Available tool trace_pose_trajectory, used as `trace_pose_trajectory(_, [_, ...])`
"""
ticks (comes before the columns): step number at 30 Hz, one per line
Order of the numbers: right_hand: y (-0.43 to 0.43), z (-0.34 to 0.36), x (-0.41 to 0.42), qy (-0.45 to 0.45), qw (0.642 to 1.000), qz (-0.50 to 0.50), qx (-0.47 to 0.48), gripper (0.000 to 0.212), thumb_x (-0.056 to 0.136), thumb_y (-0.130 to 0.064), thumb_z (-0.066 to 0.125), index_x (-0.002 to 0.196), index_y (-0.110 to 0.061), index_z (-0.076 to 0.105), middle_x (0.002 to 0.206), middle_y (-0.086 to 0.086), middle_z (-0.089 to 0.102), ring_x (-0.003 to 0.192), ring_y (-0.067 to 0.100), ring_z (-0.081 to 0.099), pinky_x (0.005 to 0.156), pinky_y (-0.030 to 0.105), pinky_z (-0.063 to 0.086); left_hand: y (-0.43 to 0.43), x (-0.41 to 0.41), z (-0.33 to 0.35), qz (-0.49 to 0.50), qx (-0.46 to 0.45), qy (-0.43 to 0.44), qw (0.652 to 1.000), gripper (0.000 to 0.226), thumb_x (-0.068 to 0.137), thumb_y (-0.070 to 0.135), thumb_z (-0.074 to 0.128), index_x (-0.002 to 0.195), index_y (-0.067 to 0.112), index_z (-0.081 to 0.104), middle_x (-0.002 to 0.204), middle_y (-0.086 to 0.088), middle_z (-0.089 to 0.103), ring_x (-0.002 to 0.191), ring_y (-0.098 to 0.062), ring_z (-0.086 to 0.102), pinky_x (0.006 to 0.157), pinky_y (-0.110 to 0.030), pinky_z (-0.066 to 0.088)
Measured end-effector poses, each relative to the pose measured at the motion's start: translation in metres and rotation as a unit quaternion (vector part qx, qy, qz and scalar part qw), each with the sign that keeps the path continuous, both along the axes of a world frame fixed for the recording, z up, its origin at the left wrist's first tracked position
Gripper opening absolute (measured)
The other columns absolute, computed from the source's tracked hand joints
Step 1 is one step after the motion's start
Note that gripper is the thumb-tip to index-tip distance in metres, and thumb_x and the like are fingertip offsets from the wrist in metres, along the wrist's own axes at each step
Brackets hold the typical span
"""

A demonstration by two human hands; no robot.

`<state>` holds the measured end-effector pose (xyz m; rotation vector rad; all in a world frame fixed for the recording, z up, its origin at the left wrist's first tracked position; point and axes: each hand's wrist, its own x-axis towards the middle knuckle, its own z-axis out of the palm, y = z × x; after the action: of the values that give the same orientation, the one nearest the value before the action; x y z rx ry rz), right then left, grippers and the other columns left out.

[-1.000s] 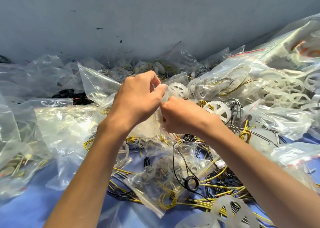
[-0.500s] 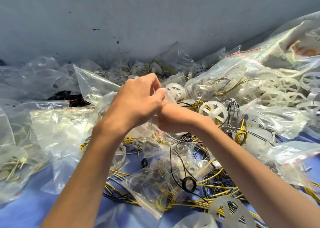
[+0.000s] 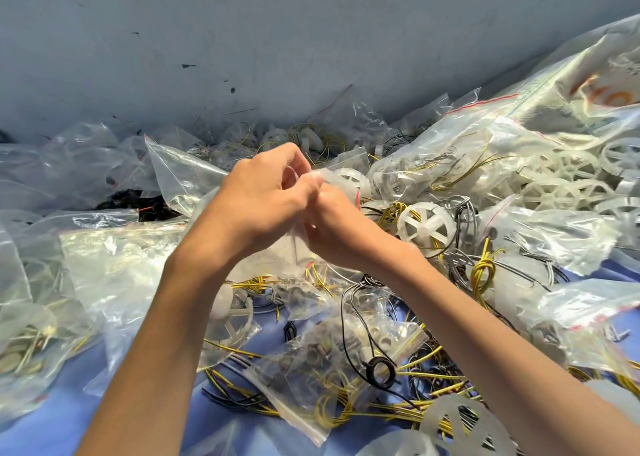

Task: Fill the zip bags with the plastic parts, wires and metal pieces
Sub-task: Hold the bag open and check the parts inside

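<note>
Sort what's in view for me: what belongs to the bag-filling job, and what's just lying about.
In the job:
left hand and right hand, both pinching a small zip bag
loose white plastic wheel
knotted yellow wire
black wire coil

Lying about:
large printed bag
blue sheet
grey wall

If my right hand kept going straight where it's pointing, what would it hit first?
Your right hand would probably meet the left hand first; they touch at the clear zip bag both pinch.
</note>
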<state>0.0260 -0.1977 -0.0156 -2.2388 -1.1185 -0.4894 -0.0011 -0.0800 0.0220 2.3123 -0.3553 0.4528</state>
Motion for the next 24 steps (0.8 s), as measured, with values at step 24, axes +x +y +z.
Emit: trace_pose_trajectory(24, [-0.076,0.044,-0.008,0.237,0.941,-0.231,-0.067,0.032,0.081,0.001,0.044,0.074,-0.017,0.069,0.064,-0.005,0.072,0.058,0.001,0.068,0.061,0.02,0.054,0.029,0.004,0.0,0.103,-0.156,0.005,0.982,0.019,0.091,0.023,0.061,0.081,0.026,0.045,0.072,0.003,0.056,0.044,-0.008,0.062,0.076,-0.046,0.056])
